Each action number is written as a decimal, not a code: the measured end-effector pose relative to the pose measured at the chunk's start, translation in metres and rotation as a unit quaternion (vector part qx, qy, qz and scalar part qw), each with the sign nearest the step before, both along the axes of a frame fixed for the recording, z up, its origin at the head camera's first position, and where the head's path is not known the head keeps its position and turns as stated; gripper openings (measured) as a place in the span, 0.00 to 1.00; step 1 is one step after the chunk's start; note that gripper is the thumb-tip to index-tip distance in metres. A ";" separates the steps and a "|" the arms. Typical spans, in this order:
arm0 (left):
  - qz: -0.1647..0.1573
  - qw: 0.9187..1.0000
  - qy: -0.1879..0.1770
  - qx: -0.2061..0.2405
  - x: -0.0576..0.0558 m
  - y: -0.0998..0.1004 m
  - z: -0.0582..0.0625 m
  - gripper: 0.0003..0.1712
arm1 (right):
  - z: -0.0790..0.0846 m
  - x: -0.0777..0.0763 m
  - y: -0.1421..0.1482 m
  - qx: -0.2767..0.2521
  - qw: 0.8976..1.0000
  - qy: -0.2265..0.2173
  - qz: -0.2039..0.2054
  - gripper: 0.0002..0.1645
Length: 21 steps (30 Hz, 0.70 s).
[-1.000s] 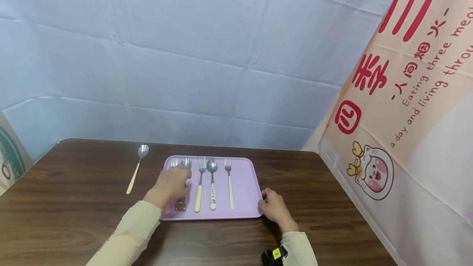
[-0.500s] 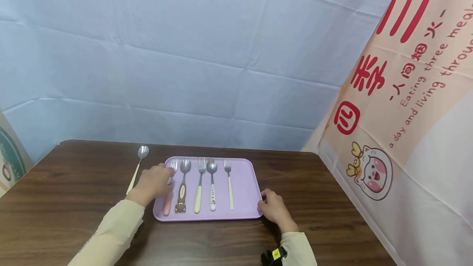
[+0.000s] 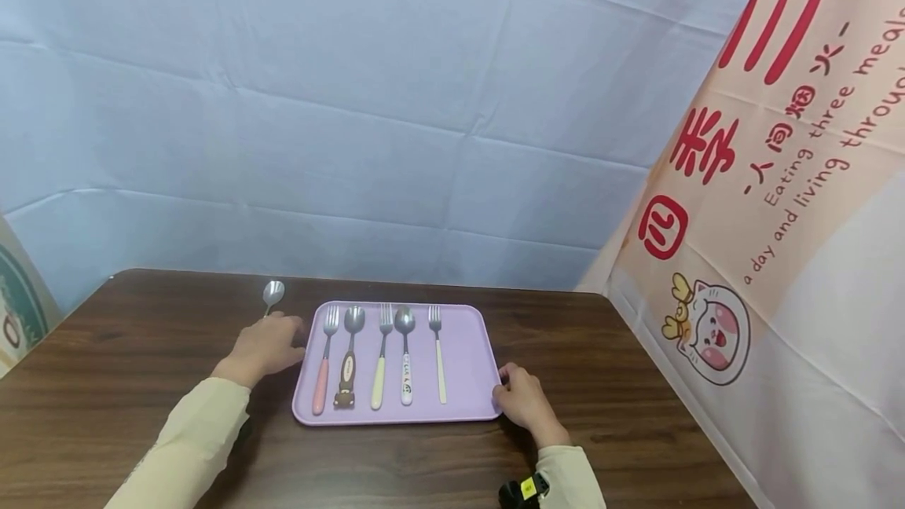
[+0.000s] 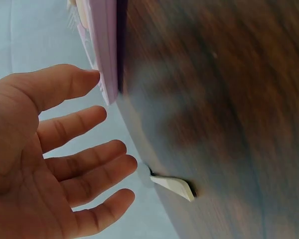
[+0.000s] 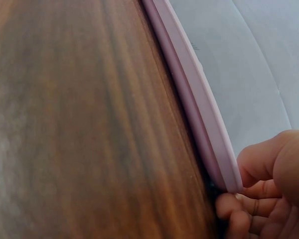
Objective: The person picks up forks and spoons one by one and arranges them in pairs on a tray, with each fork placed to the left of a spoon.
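My left hand point(image 3: 263, 349) hovers left of the lilac tray point(image 3: 468, 360), over a spoon point(image 3: 273, 292) on the table whose handle it mostly hides in the head view. Its fingers are spread and slightly bent with nothing between them; the left wrist view shows the spoon's cream handle point(image 4: 175, 186) beyond the fingertips. At the tray's near right corner, my right hand point(image 3: 525, 399) pinches the rim, thumb above and fingers below. On the tray lie a pink-handled fork point(image 3: 320, 387), a brown bear-handled spoon point(image 3: 346, 371), a cream-handled fork point(image 3: 378, 383), a white patterned spoon point(image 3: 406, 375) and a slim fork point(image 3: 441, 371).
The dark wooden table point(image 3: 396, 466) runs back to a pale blue cloth point(image 3: 339, 116). A printed banner point(image 3: 778, 203) hangs along the right side. A black wrist device point(image 3: 519, 493) sits by the right sleeve.
My left hand has left the bear-handled spoon on the tray and moved left off the tray, to above the loose spoon. The right hand stays at the tray's corner.
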State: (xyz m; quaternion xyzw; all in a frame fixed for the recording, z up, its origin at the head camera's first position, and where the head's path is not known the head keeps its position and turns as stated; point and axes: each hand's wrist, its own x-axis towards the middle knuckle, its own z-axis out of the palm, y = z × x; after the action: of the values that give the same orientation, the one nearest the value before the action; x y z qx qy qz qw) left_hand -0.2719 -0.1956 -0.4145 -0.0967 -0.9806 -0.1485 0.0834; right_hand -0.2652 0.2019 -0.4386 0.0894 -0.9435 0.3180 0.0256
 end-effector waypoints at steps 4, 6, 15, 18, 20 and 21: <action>0.009 1.000 -0.011 0.002 0.000 -0.006 0.000 0.16 | 0.000 0.001 0.001 0.002 1.000 0.005 0.002 0.12; 0.013 1.000 -0.018 0.003 0.001 -0.009 0.002 0.16 | 0.000 0.001 0.001 0.004 1.000 0.008 0.003 0.12; 0.034 0.998 -0.053 0.004 0.002 -0.022 0.002 0.18 | -0.001 0.000 0.001 0.006 1.000 0.016 0.007 0.12; 0.048 0.996 -0.080 0.015 0.002 -0.025 0.003 0.13 | -0.001 0.000 0.001 0.005 1.000 0.015 0.006 0.12; 0.054 0.994 -0.095 0.019 0.003 -0.026 0.004 0.08 | -0.002 0.000 0.001 0.005 1.000 0.015 0.006 0.13; 0.055 0.993 -0.100 0.020 0.003 -0.027 0.004 0.06 | -0.002 0.000 0.002 0.005 1.000 0.014 0.006 0.13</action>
State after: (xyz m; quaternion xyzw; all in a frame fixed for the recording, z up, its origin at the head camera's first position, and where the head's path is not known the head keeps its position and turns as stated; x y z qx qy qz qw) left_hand -0.2685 -0.2224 -0.4105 -0.0258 -0.9847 -0.1725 -0.0055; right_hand -0.2650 0.2035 -0.4404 0.0994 -0.9441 0.3123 0.0368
